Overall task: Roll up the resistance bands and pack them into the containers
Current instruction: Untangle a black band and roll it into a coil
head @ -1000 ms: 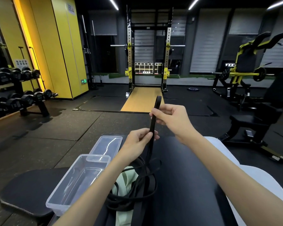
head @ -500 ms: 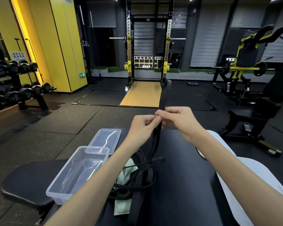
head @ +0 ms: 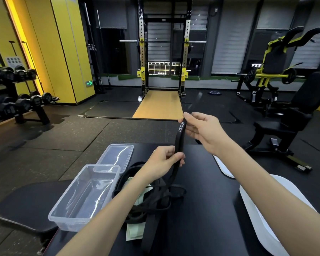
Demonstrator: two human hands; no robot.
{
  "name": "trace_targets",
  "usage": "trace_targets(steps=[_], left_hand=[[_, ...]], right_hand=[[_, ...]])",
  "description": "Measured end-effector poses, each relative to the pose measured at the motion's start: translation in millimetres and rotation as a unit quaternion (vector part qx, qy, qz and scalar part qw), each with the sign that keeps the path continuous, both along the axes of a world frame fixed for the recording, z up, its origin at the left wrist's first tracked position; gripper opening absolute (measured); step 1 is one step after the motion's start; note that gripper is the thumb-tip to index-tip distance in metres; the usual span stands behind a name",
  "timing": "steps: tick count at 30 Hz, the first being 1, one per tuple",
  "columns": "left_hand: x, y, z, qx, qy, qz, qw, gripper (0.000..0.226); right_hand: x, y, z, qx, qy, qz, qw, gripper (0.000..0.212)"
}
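A black resistance band (head: pixel 180 141) with white lettering stretches upward between my hands above the black bench pad (head: pixel 201 209). My right hand (head: pixel 201 130) pinches its top end. Lower down, my left hand (head: pixel 164 161) grips the same band with curled fingers. Below my left hand the band runs down into a tangled pile of black bands (head: pixel 151 196) on the pad, with a pale green band (head: pixel 135 231) partly under them. A clear plastic container (head: pixel 85 196) stands open to the left of the pile, its clear lid (head: pixel 116 156) lying behind it.
A round black seat pad (head: pixel 26 204) lies left of the container. A dumbbell rack (head: pixel 17 100) stands far left, a squat rack (head: pixel 163 58) straight ahead, a black and yellow machine (head: pixel 277 74) and a black bench (head: pixel 292 126) at right. White fabric (head: pixel 270 209) covers my right side.
My hands have drawn apart along the band: the right hand rose up and right with the end, the left hand slid down toward the pile.
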State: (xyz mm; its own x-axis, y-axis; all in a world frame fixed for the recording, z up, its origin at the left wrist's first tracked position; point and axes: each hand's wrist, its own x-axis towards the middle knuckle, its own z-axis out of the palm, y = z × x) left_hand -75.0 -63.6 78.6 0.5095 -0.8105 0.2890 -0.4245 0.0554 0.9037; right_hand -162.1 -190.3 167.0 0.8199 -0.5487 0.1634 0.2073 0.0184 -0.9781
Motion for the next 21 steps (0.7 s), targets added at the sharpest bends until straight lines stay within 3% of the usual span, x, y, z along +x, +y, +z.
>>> trace_targets(steps=[7,13,17,21], left_hand=[[-6,-8,15,-0.05,0.025,0.042,0.998,0.022],[-5,-5,10,-0.025,0.038,-0.011,0.999,0.011],[5,-1,-19,0.094,-0.045,0.001,0.995,0.012],[-2,-4,-22,0.065,-0.045,0.058,0.995,0.026]], right_hand=[[-6,2,-13,-0.038,0.039,0.096,0.994,0.016],[-9,-4,-21,-0.053,0.045,0.06,0.996,0.013],[-7,-11,-17,0.018,0.011,0.05,0.999,0.02],[-8,-16,-21,0.089,-0.015,0.058,0.994,0.021]])
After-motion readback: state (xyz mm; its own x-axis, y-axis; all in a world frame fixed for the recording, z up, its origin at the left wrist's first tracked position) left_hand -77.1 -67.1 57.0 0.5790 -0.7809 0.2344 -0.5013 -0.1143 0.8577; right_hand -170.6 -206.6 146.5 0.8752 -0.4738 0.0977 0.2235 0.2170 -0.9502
